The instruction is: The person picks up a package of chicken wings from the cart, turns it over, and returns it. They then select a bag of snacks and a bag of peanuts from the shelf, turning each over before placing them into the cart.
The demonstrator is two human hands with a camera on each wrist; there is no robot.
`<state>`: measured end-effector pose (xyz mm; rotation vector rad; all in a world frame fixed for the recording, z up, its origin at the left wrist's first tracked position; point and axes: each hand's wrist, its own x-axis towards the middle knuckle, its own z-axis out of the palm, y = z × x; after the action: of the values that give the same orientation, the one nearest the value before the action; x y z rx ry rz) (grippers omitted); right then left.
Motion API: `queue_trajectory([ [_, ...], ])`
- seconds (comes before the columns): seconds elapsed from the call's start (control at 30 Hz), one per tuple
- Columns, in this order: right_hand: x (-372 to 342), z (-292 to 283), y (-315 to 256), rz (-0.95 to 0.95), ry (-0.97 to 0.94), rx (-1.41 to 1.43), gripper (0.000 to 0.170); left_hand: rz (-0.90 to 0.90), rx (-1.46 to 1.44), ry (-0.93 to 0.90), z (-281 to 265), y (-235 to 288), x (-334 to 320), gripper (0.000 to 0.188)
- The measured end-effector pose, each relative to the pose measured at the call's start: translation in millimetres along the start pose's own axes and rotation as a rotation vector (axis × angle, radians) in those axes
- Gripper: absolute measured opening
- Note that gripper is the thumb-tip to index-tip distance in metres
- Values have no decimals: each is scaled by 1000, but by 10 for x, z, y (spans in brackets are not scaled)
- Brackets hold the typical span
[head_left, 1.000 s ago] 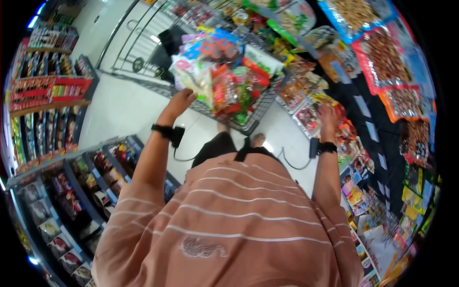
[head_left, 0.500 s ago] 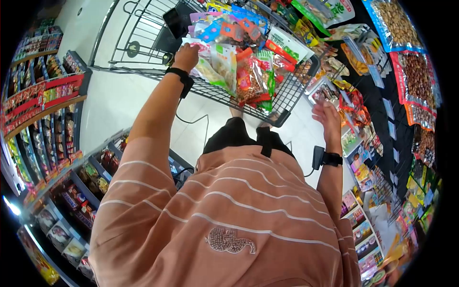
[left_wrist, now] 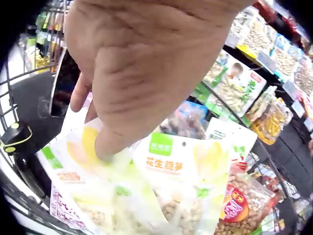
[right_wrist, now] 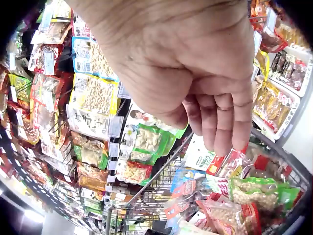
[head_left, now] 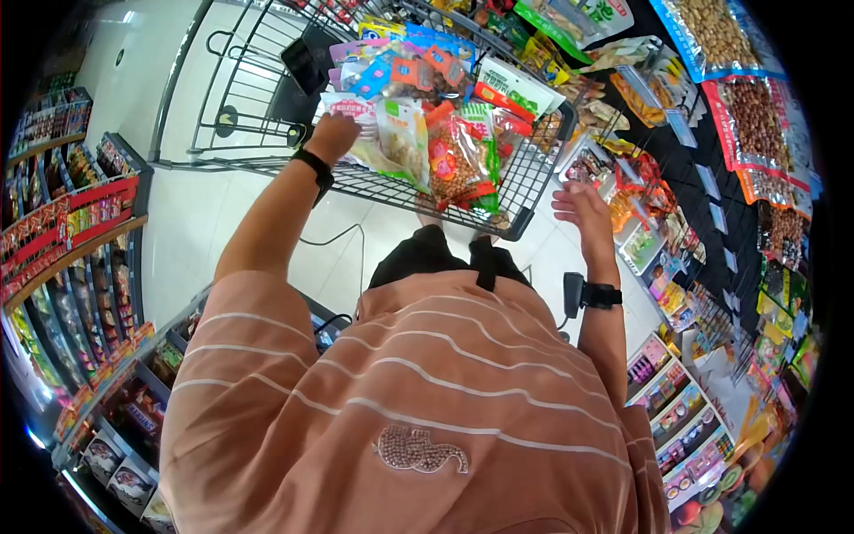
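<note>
My left hand [head_left: 334, 138] reaches over the near side of a wire shopping cart [head_left: 513, 233]. In the left wrist view its thumb presses the front of a white and yellow snack bag [left_wrist: 80, 174], with the fingers behind the bag's top. Beside it stands a similar white bag [left_wrist: 166, 164] with orange lettering. A red-trimmed bag of nuts [head_left: 458, 156] lies to the right in the cart. My right hand [head_left: 583, 209] hangs in the air between cart and shelf, fingers loosely bent, holding nothing; in the right wrist view it overlaps the cart's bags.
Blue and pink-edged nut bags [head_left: 738, 120] hang on the display at right. Packed trays [head_left: 640, 245] stand low beside it. A dark phone-like device [head_left: 303, 67] sits at the cart's left part. Shelves of snacks [head_left: 76, 209] line the left side.
My left hand has moved from the near edge of the bags to farther over them and onto a bag's top. The right hand has drawn away from the shelf packages.
</note>
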<state>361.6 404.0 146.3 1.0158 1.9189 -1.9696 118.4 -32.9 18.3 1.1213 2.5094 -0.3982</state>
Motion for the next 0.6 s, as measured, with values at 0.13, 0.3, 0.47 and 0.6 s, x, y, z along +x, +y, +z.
queue_trajectory([
  [0.13, 155, 182, -56, -43, -110, -59, 30, 171, 52, 168, -234, 208, -311, 12],
  [0.3, 199, 623, -340, -174, -327, -199, 32, 224, -34, 342, -935, 269, -748, 7],
  [0.47, 97, 1293, -692, -754, -442, -575, 50, 279, 3, 417, -2010, 439, -1164, 9],
  [0.6, -71, 1587, -977, -831, -536, -716, 55, 309, 55, 409, -2579, 583, -1218, 8],
])
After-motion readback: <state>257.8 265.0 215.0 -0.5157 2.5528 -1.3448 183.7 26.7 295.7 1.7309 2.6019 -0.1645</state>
